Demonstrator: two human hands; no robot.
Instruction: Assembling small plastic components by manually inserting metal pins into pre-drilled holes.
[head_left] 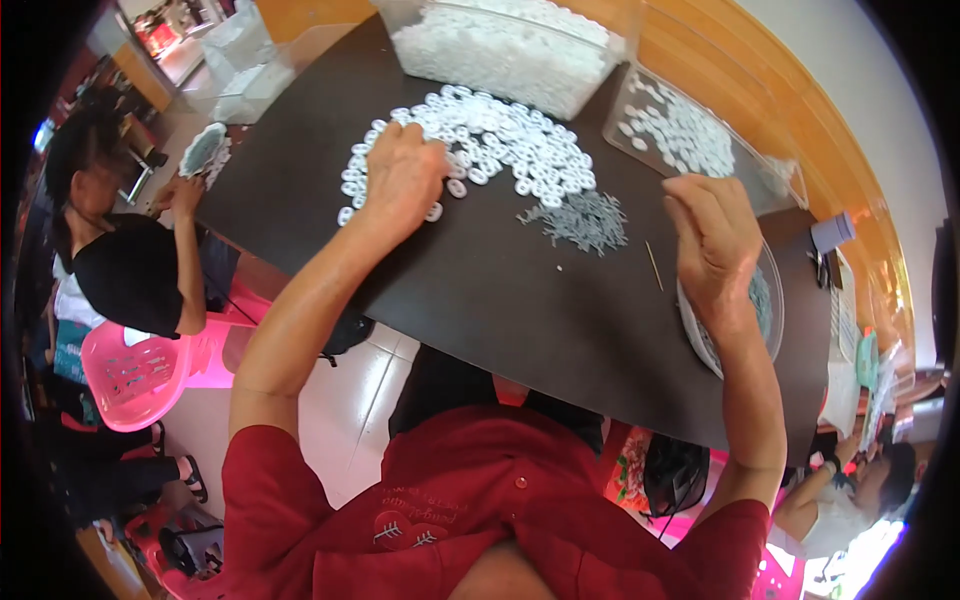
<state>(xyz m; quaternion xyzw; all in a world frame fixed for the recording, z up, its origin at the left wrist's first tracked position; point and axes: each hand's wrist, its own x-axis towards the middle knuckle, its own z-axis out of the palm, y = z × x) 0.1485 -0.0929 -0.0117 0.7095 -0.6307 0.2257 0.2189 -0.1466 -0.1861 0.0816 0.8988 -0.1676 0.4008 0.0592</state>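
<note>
A heap of small white oval rings (480,130) lies spread over the dark tabletop (450,290). My left hand (405,180) is at the left part of this heap, fingers bent down among the rings and drawn together; its fingertips are hidden, so what they grip does not show. My right hand (715,240) is raised above a round clear bowl (692,320) with small grey pieces inside. Its fingers are curled and pressed together, and anything between them is too small or hidden to make out. Between my hands sits a loose pile of thin grey pieces (590,221).
Behind the rings stands a large clear bin (500,75) full of white pieces. A shallow clear tray (625,130) with white pieces is at the far right. A thin stick (654,266) lies near the bowl. Another person (125,240) sits at the table's left, beside a pink chair (135,370).
</note>
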